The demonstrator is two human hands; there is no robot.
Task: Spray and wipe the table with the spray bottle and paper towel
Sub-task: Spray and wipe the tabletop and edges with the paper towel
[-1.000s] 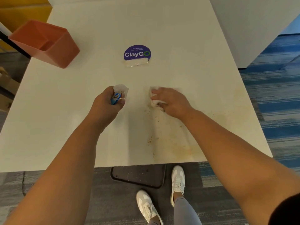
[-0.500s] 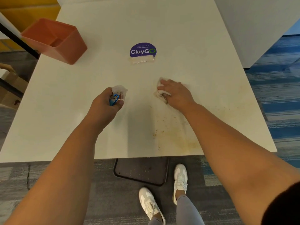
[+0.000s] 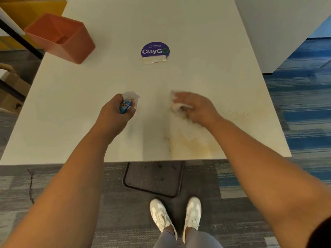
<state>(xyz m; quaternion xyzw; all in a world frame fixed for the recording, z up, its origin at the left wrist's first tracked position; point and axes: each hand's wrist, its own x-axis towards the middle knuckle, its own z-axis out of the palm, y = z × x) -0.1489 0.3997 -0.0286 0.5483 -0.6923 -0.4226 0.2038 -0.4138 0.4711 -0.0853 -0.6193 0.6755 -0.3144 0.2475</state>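
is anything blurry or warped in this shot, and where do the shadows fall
Head view: the right hand and paper towel are smeared by motion blur, while the left hand gripping the spray bottle looks sharper. The wide lens splays the table edges outward. Soft arm shadows fall on the tabletop between the hands, with no harsh glare.

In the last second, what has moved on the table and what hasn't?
The right hand swept the paper towel away from the person, then back and rightward, across the stained patch; it is motion-blurred now. Nothing was picked up or released. The left hand keeps its grip on the spray bottle, and the orange bin and ClayGo sticker stayed put.
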